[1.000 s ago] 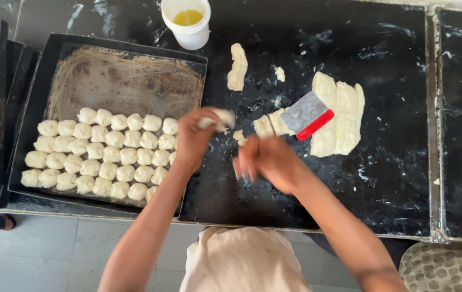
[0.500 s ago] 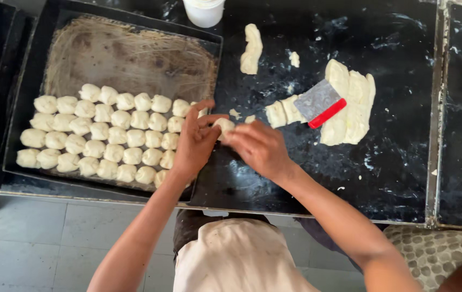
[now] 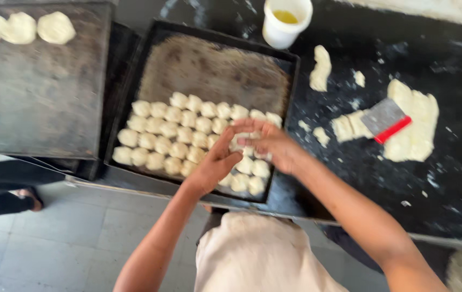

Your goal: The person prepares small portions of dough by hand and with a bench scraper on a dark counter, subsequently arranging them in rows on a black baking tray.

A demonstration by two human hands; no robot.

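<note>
Head view: both hands, left hand (image 3: 217, 162) and right hand (image 3: 271, 143), cupped around a dough ball (image 3: 242, 143) over the dark tray (image 3: 150, 65). Soft, light, probably sticky; cradle from the sides, never squeeze.

- Bakery or commercial kitchen work area.
- Dark baking tray (image 3: 133, 97) filled with rows of small dough balls (image 3: 187, 135).
- Flour-dusted black worktop (image 3: 458, 178) with dough slab (image 3: 417, 124), scraper (image 3: 385, 119).

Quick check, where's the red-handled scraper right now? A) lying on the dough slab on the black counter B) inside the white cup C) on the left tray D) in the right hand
A: the scraper lies on the dough slab on the counter, away from both hands over the tray.
</note>
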